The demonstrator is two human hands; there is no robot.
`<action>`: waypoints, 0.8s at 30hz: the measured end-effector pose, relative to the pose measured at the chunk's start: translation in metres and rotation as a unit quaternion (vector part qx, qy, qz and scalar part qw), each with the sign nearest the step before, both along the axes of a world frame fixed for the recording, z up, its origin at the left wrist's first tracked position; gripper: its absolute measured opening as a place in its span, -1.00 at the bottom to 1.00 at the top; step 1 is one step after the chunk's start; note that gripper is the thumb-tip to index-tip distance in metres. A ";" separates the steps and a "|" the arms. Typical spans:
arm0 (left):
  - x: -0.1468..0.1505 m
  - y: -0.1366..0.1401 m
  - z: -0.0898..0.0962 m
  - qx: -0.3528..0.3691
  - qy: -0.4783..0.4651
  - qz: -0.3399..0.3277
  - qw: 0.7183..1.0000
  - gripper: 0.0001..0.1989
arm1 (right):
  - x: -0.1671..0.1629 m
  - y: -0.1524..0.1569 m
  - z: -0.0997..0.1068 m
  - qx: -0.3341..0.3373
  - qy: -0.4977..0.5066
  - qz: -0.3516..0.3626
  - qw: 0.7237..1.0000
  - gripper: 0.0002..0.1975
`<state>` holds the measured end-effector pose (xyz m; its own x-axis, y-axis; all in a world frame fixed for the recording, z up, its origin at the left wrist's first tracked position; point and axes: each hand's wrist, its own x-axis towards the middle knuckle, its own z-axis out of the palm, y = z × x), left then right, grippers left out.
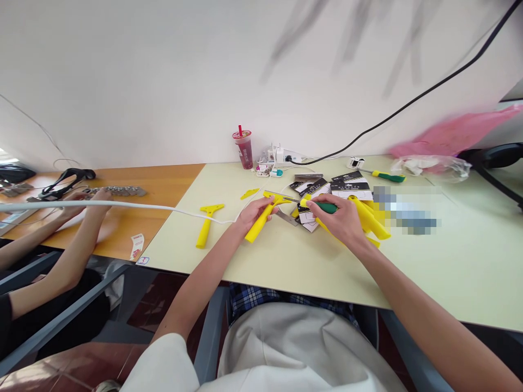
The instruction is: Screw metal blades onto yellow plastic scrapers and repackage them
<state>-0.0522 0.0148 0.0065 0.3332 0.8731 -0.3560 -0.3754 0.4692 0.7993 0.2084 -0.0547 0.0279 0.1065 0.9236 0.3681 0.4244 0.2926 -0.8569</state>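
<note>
My left hand (256,212) is closed round a yellow scraper (257,224), its handle slanting toward me and its head up and to the right. In my right hand (337,216) is a screwdriver (326,207) with a green and yellow handle. Its shaft points left, and the tip is at the scraper's head; whether it touches a screw is too small to tell. A second yellow scraper (205,231) lies to the left of my left hand, with a loose yellow head piece (249,193) beyond it. Black-and-white packaging cards (351,188) and more yellow scrapers (370,218) lie around my right hand.
At the wall stand a red drink cup (245,149) and a power strip (280,155) with plugs. Another green-yellow screwdriver (388,176) lies at the back right, near a pink bag (445,136). A white cable (163,208) crosses the left. A co-worker's hands (100,196) handle metal pieces there.
</note>
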 end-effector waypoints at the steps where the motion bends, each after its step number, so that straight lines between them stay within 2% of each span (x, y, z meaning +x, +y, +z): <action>1: 0.000 0.000 0.000 0.000 0.000 0.000 1.000 -0.82 | 0.000 0.000 -0.001 0.002 -0.003 -0.003 1.000 -0.53; 13: 0.000 -0.003 0.005 -0.004 0.008 -0.006 1.000 -0.88 | 0.001 0.003 -0.005 0.028 -0.025 -0.016 0.999 -0.66; 21: 0.002 -0.006 0.010 -0.011 0.014 0.002 1.000 -0.93 | 0.002 0.003 -0.009 0.071 -0.060 -0.007 0.996 -0.71; 24: 0.001 -0.006 0.010 -0.014 0.031 -0.001 0.999 -0.88 | 0.002 0.004 -0.010 0.071 -0.068 -0.001 0.995 -0.70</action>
